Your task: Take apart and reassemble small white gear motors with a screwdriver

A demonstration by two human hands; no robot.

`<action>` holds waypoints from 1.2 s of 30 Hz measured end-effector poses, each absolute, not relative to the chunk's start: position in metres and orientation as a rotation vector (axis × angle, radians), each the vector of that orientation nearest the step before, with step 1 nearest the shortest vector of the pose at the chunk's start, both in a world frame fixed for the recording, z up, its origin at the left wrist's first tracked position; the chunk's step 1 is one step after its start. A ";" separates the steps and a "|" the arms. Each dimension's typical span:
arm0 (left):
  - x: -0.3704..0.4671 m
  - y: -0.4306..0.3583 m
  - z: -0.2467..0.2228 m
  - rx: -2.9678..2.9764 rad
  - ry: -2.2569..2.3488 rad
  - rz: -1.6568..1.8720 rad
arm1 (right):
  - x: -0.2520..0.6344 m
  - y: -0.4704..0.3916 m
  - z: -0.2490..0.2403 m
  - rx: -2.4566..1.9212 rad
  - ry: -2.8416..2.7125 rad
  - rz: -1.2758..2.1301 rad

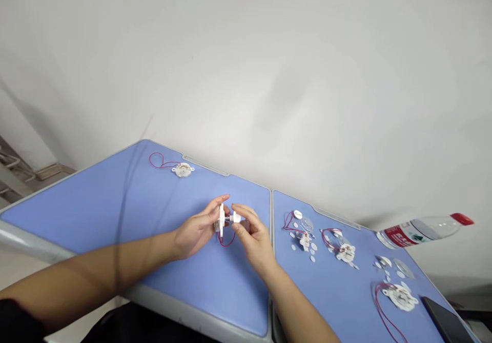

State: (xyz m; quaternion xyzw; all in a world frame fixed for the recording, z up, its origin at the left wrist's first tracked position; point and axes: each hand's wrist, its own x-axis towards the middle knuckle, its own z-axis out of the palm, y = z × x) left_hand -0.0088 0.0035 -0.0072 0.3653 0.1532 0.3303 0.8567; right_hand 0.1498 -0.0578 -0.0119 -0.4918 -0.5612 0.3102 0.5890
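Note:
Above the left table panel, my left hand [197, 230] is closed on a white plastic base [222, 221] held on edge. A loop of red wire [226, 243] hangs beneath that base. My right hand [253, 238] pinches a small white knob-like part [236, 217] just to the right of the base. A thin shaft seems to bridge the two parts; whether they are joined I cannot tell. Farther back on the same panel lies a round white disc assembly [183, 169] with two side tabs and a red wire loop.
Several groups of white parts with red wires lie on the right panel, among them a tabbed disc [400, 297] and a geared piece [346, 253]. A red-capped bottle [423, 230] stands at the right edge, near a black phone [446, 320]. A wall rises behind the blue table [96, 199].

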 end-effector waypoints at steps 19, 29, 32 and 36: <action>-0.006 0.000 -0.002 0.684 0.333 0.645 | 0.160 -0.060 -0.005 -1.194 -1.568 0.560; -0.008 0.000 -0.004 0.732 0.334 0.613 | 0.159 -0.059 -0.009 -1.192 -1.525 0.599; -0.009 0.000 -0.004 0.746 0.328 0.593 | 0.157 -0.060 -0.010 -1.183 -1.511 0.574; -0.012 -0.002 -0.004 0.824 0.330 0.568 | 0.152 -0.062 -0.012 -1.173 -1.497 0.558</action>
